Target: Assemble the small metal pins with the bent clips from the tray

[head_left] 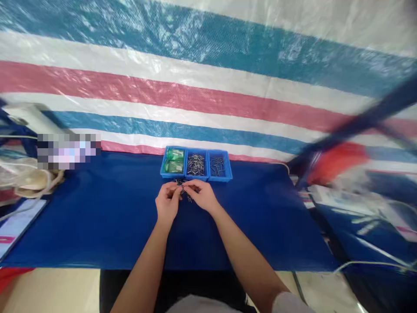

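My left hand and my right hand meet over the blue table, with thumbs and fingertips pinched together. What is between the fingertips is too small to make out. Beneath and around the fingers lie some small dark metal pieces. Just behind the hands stand three blue bins side by side. Green packets fill the left bin, many metal screw-like pieces lie in the middle bin, and fewer thin ones lie in the right bin.
The blue table runs up to a striped plastic sheet. At the left are a white arm-like object, a coiled cable and a flat panel. A dark slanted bar and a blurred side table stand on the right.
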The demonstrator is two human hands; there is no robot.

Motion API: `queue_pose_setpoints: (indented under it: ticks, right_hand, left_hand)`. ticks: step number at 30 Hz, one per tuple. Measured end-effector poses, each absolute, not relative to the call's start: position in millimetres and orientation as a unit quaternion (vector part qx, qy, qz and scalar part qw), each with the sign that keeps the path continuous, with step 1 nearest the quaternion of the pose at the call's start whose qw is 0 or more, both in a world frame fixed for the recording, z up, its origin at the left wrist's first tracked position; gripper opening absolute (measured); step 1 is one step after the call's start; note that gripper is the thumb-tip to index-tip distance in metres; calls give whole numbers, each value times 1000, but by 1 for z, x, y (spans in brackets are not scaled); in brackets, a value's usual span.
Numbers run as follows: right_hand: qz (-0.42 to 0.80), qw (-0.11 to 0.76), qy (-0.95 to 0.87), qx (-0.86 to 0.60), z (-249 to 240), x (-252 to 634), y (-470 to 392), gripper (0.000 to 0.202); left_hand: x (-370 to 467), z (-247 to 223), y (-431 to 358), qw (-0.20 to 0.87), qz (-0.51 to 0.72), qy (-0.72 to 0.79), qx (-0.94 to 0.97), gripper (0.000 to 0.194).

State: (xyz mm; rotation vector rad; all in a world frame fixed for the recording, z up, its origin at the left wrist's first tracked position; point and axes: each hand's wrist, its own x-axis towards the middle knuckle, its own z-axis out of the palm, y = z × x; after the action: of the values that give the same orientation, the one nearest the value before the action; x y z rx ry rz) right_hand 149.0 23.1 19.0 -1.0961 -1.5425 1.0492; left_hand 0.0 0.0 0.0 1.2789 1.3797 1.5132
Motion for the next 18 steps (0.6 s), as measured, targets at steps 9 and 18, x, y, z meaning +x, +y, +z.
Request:
queue_pose_setpoints:
  ticks: [9, 18]
  right_hand:
    - [415, 466, -657, -424, 18, 149, 22, 18]
    - [420, 476, -632, -445, 22, 146, 21, 16]
  left_hand:
    - [-2, 1, -2, 349, 571, 539, 511, 28]
    - [-1, 1, -2, 341, 588, 529, 507, 36]
